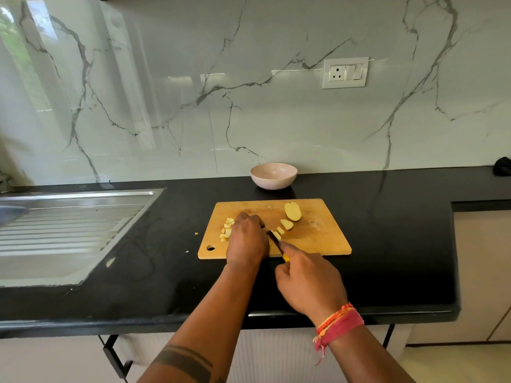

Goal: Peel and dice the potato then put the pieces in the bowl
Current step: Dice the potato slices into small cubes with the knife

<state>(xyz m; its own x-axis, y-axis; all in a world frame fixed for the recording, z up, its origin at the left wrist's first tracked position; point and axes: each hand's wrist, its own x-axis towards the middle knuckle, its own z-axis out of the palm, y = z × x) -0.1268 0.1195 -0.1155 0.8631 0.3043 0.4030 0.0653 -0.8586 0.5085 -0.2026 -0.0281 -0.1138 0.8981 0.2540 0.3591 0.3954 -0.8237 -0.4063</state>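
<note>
On the wooden cutting board (318,239) on the glossy black bench (387,244), the right hand (309,283) grips a yellow-handled knife (278,243) pointing away-left into potato pieces (278,233) under the left hand's (247,239) curled fingers, with diced cubes (226,229) at left, an oval potato half (293,211) lengthwise away, and a round matte bowl (273,175) behind.

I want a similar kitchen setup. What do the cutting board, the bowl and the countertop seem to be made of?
Cutting board: likely wood or bamboo, matte tan with faint grain. Bowl: pale pink, matte; ceramic or plastic, can't tell. Countertop: polished black stone by its reflections, probably granite.
</note>
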